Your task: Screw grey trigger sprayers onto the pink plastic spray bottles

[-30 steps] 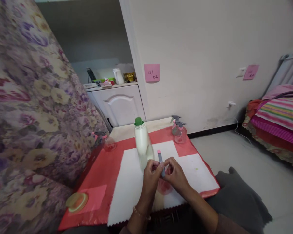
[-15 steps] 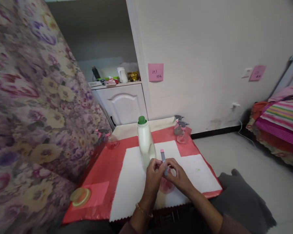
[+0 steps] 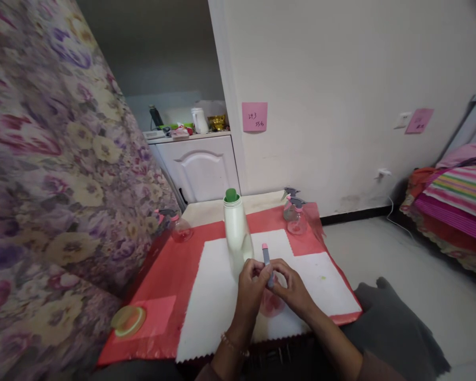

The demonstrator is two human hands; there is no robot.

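Observation:
My left hand [image 3: 250, 286] and my right hand [image 3: 291, 288] meet over the low table, fingers curled around a grey spray head with a pink tip [image 3: 266, 257] that sticks up between them. Below the hands sits a clear pink spray bottle [image 3: 270, 304], mostly hidden. A tall white bottle with a green neck [image 3: 235, 233] stands just behind my left hand.
A red cloth [image 3: 170, 275] with a white sheet [image 3: 214, 301] covers the table. Two spray bottles [image 3: 295, 214] stand at the far right corner, another [image 3: 176, 226] at far left. A green lid [image 3: 127, 320] lies near left. Floral fabric [image 3: 55, 174] rises on the left.
The view has shifted slightly. Both hands stay together around the spray head, with only small finger movement.

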